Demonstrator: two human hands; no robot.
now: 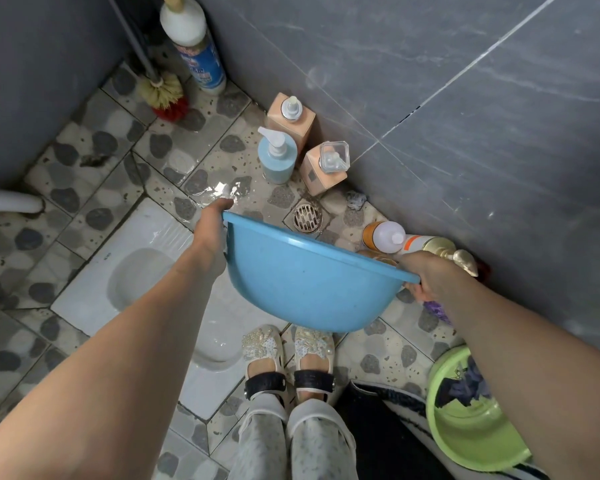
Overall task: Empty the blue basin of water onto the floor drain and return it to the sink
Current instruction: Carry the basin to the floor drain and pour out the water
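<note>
Blue basin [305,285]: held in air, tipped away from camera, outer wall facing camera, near the floor drain [307,218].
Left hand [211,230]: fingers clamped on far-left rim.
Right hand [426,275]: fingers curled round right rim.

Pump bottles [293,147] are crowding the wall side of the floor drain [307,218], and toppled bottles [392,237] are lying just right of it. Wet tile left of the drain is sitting open, with the squat toilet [142,268] taking up the floor further left.
</note>
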